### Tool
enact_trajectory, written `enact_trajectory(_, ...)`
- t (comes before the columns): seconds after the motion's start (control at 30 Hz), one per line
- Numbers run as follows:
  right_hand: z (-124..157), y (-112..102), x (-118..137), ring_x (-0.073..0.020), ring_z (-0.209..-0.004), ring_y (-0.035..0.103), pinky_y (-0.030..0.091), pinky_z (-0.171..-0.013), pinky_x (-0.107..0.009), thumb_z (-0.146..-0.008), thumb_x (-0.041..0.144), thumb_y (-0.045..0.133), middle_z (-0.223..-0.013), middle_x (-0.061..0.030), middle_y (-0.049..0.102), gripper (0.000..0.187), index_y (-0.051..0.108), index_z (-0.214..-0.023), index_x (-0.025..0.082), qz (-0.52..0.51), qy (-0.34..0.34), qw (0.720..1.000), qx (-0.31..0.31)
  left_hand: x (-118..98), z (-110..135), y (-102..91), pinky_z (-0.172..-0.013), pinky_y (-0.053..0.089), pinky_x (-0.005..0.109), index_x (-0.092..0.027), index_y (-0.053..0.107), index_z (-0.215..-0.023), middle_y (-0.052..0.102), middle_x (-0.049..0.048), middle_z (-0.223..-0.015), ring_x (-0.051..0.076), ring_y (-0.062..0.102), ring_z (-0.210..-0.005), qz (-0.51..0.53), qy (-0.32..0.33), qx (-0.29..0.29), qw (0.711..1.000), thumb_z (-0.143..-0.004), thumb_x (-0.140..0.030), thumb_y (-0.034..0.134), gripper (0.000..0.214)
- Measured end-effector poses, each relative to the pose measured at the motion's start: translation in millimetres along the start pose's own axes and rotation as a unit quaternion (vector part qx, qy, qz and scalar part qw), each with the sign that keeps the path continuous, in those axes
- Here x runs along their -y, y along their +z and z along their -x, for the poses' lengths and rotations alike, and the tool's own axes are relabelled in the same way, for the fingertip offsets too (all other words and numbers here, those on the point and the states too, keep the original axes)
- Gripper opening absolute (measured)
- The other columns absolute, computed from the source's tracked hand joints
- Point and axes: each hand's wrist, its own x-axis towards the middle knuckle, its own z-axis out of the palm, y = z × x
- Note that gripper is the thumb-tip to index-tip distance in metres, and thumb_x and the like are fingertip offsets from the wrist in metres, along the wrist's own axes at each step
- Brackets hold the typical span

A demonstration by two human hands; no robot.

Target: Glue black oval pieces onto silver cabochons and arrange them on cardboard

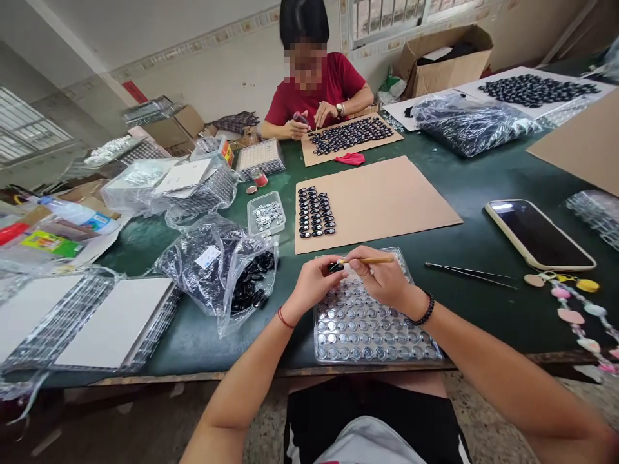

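Note:
My left hand [316, 281] pinches a small black oval piece [335, 266] between thumb and fingers. In my right hand [384, 278] is a thin wooden-handled brush or stick [374, 260], its tip at the black piece. Both hands are over a clear plastic tray [372, 354] with rows of round, shiny silvery pieces. Beyond the hands lies a cardboard sheet [382, 200] with several black oval pieces [316, 212] in columns at its left end. An open plastic bag [203, 258] of black pieces is left of my left hand.
A small box [267, 214] of silvery parts stands behind the bag. Tweezers [471, 275] and a phone [539, 233] lie right of the tray. Opposite, a person in red [316, 90] works over another sheet of black pieces. Stacked trays [116, 322] are at left.

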Motion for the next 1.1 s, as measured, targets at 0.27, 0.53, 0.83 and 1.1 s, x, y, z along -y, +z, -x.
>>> enact_trajectory(0.27, 2.3, 3.6, -2.3, -0.0131, -0.066, 0.056, 0.040, -0.061, -0.024, -0.090, 0.024, 0.038, -0.075, -0.0027, 0.062, 0.018, 0.054, -0.085, 0.019, 0.027, -0.002, 1.000, 0.011, -3.0, -0.6, -0.2, -0.048, 0.041, 0.021, -0.015, 0.063, -0.099, 0.060, 0.0014, -0.060, 0.011, 0.053, -0.050, 0.028, -0.015, 0.001, 0.999, -0.072, -0.032, 0.060, 0.031)
enact_trajectory(0.53, 2.0, 2.1, 0.1, -0.0142, -0.067, 0.057, 0.042, -0.062, -0.025, -0.089, 0.024, 0.037, -0.074, -0.0033, 0.062, 0.018, 0.054, -0.084, 0.020, 0.025, -0.002, 0.999, 0.022, -7.1, 3.1, -1.0, -0.047, 0.039, 0.020, -0.014, 0.063, -0.099, 0.058, 0.0007, -0.057, 0.010, 0.051, -0.050, 0.048, -0.002, 0.007, 0.999, -0.073, -0.037, 0.060, 0.034)
enact_trajectory(0.83, 2.2, 1.9, 1.7, -0.0149, -0.066, 0.056, 0.042, -0.060, -0.027, -0.089, 0.024, 0.038, -0.073, -0.0043, 0.061, 0.018, 0.054, -0.083, 0.019, 0.026, -0.013, 0.999, 0.042, -9.4, 3.8, -1.0, -0.048, 0.041, 0.021, -0.015, 0.064, -0.098, 0.063, 0.0037, -0.065, 0.011, 0.053, -0.051, 0.029, 0.016, 0.006, 0.999, -0.076, -0.034, 0.056, 0.031)
enact_trajectory(1.1, 3.1, 4.1, 2.1, -0.0134, -0.060, 0.052, 0.041, -0.057, -0.027, -0.088, 0.029, 0.041, -0.066, -0.0024, 0.056, 0.020, 0.053, -0.076, 0.019, -0.075, 0.027, 0.993, 0.084, -8.2, 8.4, -0.2, -0.048, 0.040, 0.021, -0.014, 0.064, -0.091, 0.062, 0.0035, -0.066, 0.010, 0.049, -0.051, 0.022, 0.026, 0.005, 0.999, -0.077, -0.032, 0.054, 0.024)
